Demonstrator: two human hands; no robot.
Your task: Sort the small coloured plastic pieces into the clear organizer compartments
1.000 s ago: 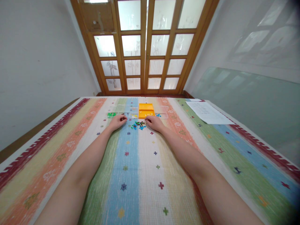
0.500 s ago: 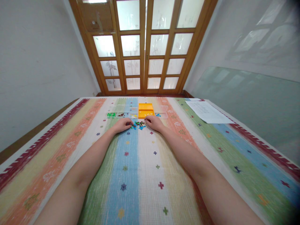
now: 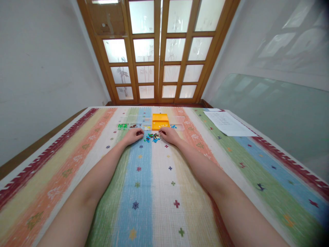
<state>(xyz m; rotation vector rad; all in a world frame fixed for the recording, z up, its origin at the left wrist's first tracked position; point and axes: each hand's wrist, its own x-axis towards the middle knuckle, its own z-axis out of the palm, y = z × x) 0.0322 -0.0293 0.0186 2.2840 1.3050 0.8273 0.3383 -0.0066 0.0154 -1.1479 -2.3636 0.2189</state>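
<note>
A small heap of mixed coloured beads (image 3: pixel 152 137) lies on the striped cloth, between my two hands. My left hand (image 3: pixel 133 135) rests just left of the heap, fingers curled and pinched near its edge. My right hand (image 3: pixel 168 134) lies at the heap's right side, fingertips pinched together by the orange tray (image 3: pixel 159 121). What either pinch holds is too small to see. A clear divided box (image 3: pixel 133 126) behind the hands holds green beads (image 3: pixel 122 126), dark beads and blue beads in separate cells.
The striped cloth (image 3: pixel 154 192) covers the whole table. A sheet of printed paper (image 3: pixel 227 123) lies at the far right. Wooden glazed doors (image 3: pixel 158 51) stand behind the table, and a glass pane (image 3: pixel 277 113) leans on the right wall.
My left hand reached right into the bead heap, then drew back a little toward the divided box. My right hand stayed by the orange tray.
</note>
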